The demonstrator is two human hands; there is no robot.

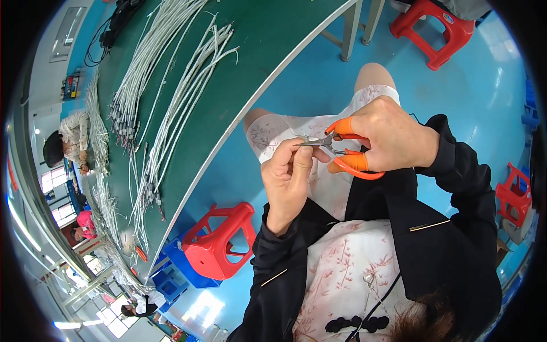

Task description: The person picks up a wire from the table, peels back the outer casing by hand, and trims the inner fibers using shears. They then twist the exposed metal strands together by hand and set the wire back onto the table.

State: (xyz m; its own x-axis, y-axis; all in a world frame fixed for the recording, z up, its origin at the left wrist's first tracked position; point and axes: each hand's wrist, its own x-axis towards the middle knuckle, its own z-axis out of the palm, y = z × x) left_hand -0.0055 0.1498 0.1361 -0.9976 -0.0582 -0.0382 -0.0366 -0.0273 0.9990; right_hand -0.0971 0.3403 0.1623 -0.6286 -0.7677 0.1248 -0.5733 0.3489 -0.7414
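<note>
My right hand (396, 134) grips a pair of scissors (360, 171) with orange-red handles, held over my lap. Orange covers wrap the tips of its thumb and a finger. The metal blades point left, to the fingertips of my left hand (288, 179). That hand is closed, thumb and forefinger pressed together beside the blades. Whatever lies in this pinch is too small or hidden to make out. On the green table (228, 80) to the left lie bundles of white cables (182, 114) with dark grey ends, apart from both hands.
A red stool (219, 242) stands by the table edge next to blue crates (176, 282). Further red stools are at the far right (439, 31) and right side (513, 194). Across the table a person (74, 137) sits near more cables. Metal table legs (350, 34) stand ahead.
</note>
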